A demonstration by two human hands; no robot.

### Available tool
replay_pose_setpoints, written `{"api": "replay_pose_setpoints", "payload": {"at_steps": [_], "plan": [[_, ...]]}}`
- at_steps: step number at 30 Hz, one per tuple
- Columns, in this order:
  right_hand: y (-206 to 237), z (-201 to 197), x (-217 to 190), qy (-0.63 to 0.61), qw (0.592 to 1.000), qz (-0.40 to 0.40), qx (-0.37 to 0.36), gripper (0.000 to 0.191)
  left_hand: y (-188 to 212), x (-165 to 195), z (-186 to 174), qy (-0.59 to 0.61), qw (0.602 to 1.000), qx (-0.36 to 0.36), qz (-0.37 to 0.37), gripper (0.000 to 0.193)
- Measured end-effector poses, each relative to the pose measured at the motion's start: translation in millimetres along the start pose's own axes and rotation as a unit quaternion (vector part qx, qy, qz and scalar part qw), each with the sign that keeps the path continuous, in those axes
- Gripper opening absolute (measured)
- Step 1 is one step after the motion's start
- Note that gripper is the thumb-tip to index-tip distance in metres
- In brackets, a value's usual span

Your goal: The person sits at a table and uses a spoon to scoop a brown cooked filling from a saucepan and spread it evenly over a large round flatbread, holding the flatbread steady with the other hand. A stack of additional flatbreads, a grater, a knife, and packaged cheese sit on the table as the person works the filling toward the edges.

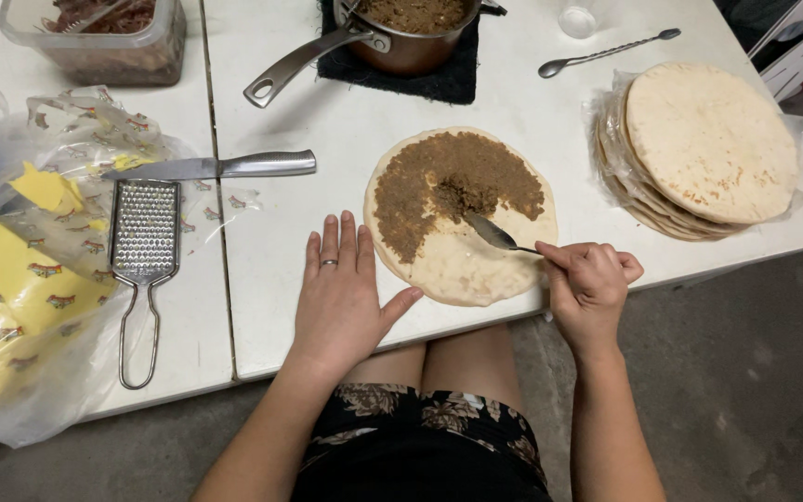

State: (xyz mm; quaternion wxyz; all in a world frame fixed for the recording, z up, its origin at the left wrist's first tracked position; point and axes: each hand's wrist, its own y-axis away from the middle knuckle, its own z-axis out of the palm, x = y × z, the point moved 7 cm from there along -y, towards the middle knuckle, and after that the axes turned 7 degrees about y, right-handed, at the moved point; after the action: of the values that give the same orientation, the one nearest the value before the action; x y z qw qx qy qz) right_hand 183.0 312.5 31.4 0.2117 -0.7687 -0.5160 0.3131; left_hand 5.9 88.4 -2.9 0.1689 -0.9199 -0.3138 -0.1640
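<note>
Your right hand is closed around the handle of a spoon, fingers curled tight, at the near right edge of the round flatbread on the white table. The spoon's long axis runs from your fist up and to the left, its bowl pointing toward the middle of the flatbread and resting at the edge of the brown filling that covers the bread's far half and left side (the near right part is bare dough). Your left hand lies flat and open on the table, fingers spread, holding nothing, its thumb just touching the flatbread's near left rim; one ring shows on a finger.

Counted from the flatbread: one stack of plain flatbreads in a clear wrapper lies to its right, the number in the stack too hard to tell. One second spoon lies beyond it to the right, its long axis slanting up to the right. One saucepan of the same brown filling sits beyond it on a dark mat, handle pointing down-left. To the left lie one knife, lengthwise left to right, one flat grater with its handle toward you, and a bag of yellow cheese. One clear plastic tub stands far left.
</note>
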Motion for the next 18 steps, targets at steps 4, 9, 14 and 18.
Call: {"api": "replay_pose_setpoints", "payload": {"at_steps": [4,9,14,18], "plan": [[-0.8,4.1,3.0,-0.036,0.999,0.01,0.015,0.02,-1.6,2.6,3.2,-0.004,1.0,-0.011,-0.004,0.104],[-3.4,10.5,5.1,-0.045,0.998,-0.001,0.042,0.018,-6.7,5.7,3.7,-0.006,1.0,-0.004,-0.003,0.103],[-6.4,11.0,12.1,-0.048,0.998,-0.006,0.044,0.018,-12.4,6.9,6.8,-0.004,1.0,-0.006,-0.007,0.103],[-9.0,13.2,14.6,-0.043,0.998,-0.006,0.043,0.017,-17.2,7.3,8.9,-0.002,1.0,-0.006,-0.01,0.103]]}}
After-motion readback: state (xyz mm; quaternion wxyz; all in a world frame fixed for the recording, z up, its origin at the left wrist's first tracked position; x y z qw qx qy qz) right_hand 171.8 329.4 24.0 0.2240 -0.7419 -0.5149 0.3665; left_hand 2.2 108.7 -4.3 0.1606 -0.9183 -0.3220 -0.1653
